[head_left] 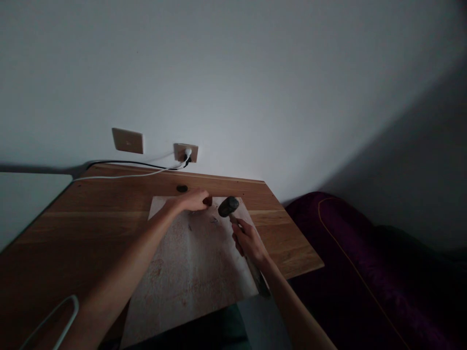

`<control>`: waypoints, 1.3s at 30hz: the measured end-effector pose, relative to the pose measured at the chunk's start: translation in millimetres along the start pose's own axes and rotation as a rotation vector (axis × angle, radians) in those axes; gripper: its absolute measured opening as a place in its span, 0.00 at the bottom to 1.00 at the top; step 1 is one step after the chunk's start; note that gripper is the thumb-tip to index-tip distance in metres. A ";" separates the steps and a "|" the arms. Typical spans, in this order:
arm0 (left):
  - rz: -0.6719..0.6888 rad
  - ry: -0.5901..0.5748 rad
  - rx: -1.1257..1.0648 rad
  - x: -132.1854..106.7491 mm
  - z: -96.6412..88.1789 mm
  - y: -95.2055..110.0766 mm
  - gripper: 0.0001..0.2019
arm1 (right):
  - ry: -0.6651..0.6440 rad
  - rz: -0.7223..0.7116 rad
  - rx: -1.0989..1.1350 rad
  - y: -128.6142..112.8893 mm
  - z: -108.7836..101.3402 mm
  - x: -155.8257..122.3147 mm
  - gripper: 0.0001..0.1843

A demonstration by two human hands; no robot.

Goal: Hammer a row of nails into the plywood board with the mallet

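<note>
"Two bare hands are showing; what is each one holding?"

"Taking the board as a clock dial, the left hand (194, 200) is resting near twelve o'clock, its fingers pinching a small dark-brown object (208, 201). I cannot tell what that is."

"And the right hand (250, 241)?"

"It is clamping round the handle of a long-handled, dark-headed hammer (228, 207) at two o'clock. The hammer's blunt head is pointing towards eleven, just beside the small object. Whether it is touching the board, I cannot tell."

"What is lying under them?"

"A pale, pinkish-brown rectangular board (189, 272) is lying on the brown wood-grained surface (288, 238). Small thin dark pieces (213, 220) are lying on the board at one o'clock, too small for naming."

"Anything beyond?"

"A dark round disc (181, 188) is showing just past the board's twelve o'clock edge, and a white cable (116, 177) is running across at eleven."
</note>
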State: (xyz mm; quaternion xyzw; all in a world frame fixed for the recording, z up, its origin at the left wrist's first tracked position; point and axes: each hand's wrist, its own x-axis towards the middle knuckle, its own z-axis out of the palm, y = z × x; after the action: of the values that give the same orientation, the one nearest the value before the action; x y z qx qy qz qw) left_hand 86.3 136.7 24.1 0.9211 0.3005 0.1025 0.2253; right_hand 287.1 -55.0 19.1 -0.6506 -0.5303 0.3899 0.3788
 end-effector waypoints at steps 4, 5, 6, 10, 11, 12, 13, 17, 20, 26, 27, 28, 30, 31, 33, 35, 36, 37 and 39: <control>-0.054 0.006 0.012 -1.6 0.7 -1.3 0.10 | -0.005 -0.017 0.030 -8.6 2.2 11.5 0.27; -0.065 0.009 0.012 -1.3 1.7 -2.1 0.10 | -0.003 -0.021 0.035 -10.5 2.9 13.7 0.27; -0.069 0.013 0.010 -0.6 3.0 -3.2 0.09 | 0.000 -0.026 0.037 -12.5 3.7 15.4 0.28; -0.027 0.031 -0.038 3.1 8.8 -9.5 0.04 | -0.001 -0.043 0.036 -24.4 6.9 17.6 0.26; -0.013 0.028 -0.065 3.7 9.9 -11.4 0.04 | -0.005 -0.049 0.031 -28.2 7.9 17.7 0.24; -0.004 0.025 -0.088 4.0 10.7 -13.4 0.05 | -0.008 -0.054 0.024 -32.0 9.0 18.0 0.23; -0.002 0.026 -0.102 4.0 11.1 -15.4 0.09 | -0.011 -0.060 0.017 -35.4 10.5 18.6 0.22; -0.016 0.070 -0.042 1.6 8.7 -21.6 0.25 | -0.027 -0.059 -0.009 -42.1 19.0 23.8 0.16; 0.011 0.047 -0.028 -0.2 6.4 -21.0 0.18 | -0.055 -0.034 -0.034 -39.0 25.1 27.5 0.13; -0.020 0.029 -0.058 1.0 9.9 -10.9 0.06 | -0.003 -0.008 -0.026 -29.3 22.4 26.2 0.14; -0.020 0.045 -0.047 1.4 10.6 -9.8 0.06 | 0.003 -0.006 -0.025 -29.0 20.5 25.4 0.14; -0.017 0.060 -0.037 1.7 11.1 -9.1 0.05 | 0.007 -0.005 -0.026 -29.1 18.7 24.7 0.15; -0.009 0.060 -0.034 1.8 11.4 -8.6 0.04 | 0.011 -0.009 -0.028 -30.2 16.7 23.6 0.15; -0.006 0.048 -0.041 1.7 11.2 -8.6 0.04 | 0.012 -0.014 -0.026 -31.0 16.7 23.3 0.15; -0.007 0.035 -0.055 1.0 10.4 -8.8 0.09 | 0.011 -0.026 -0.018 -32.4 19.1 23.4 0.15; -0.007 0.048 -0.054 0.2 9.2 -8.8 0.17 | 0.007 -0.031 -0.013 -32.9 23.7 24.8 0.15; 0.000 0.054 -0.055 -0.2 8.6 -8.8 0.19 | -0.001 -0.029 -0.014 -32.6 26.2 25.9 0.14; 0.009 0.055 -0.059 -0.5 8.2 -8.9 0.19 | -0.010 -0.022 -0.017 -31.9 28.6 27.1 0.14; 0.009 0.040 -0.059 -0.8 8.0 -9.3 0.17 | -0.022 -0.004 -0.023 -29.7 32.0 29.5 0.15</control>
State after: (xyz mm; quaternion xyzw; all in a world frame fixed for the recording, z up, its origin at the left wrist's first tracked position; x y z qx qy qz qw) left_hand 83.6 140.1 12.5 0.9132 0.2975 0.1308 0.2459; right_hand 250.3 -18.9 29.8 -0.6495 -0.5401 0.3902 0.3663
